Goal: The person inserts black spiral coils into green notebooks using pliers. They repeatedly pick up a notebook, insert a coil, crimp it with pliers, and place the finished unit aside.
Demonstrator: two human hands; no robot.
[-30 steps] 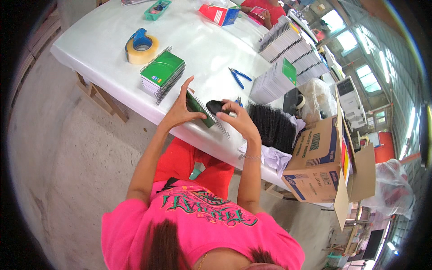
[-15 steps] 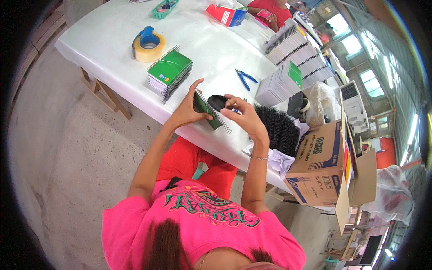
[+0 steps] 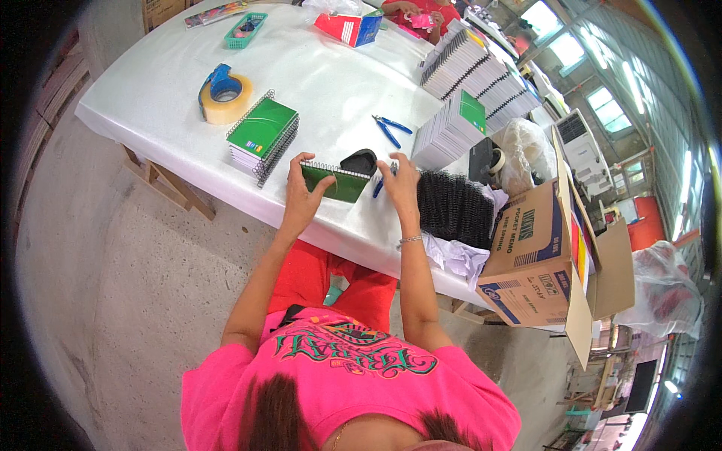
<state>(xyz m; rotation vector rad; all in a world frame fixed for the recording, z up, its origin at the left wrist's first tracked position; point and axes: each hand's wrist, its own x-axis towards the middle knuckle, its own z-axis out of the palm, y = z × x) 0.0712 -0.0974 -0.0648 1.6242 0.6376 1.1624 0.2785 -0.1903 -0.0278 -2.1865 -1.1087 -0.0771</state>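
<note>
My left hand is closed on one end of a small green spiral notebook, thumb across its cover, wire spine uppermost. To its right, my right hand has its fingers closed around a blue-handled tool, mostly hidden by the hand. A black rounded object sits on the table just behind the notebook. Farther off lie blue-handled pliers, their handles spread. A stack of green spiral notebooks stands to the left. Black spiral coils are heaped beside my right hand.
A tape dispenser and green basket occupy the white table's left part. Stacked notebooks stand at right, near an open cardboard box and crumpled paper. Across the table sits a person in red.
The notebook has turned so its spine runs more nearly level and its cover faces me. My right hand has moved off the wire's end and now closes on the blue-handled tool.
</note>
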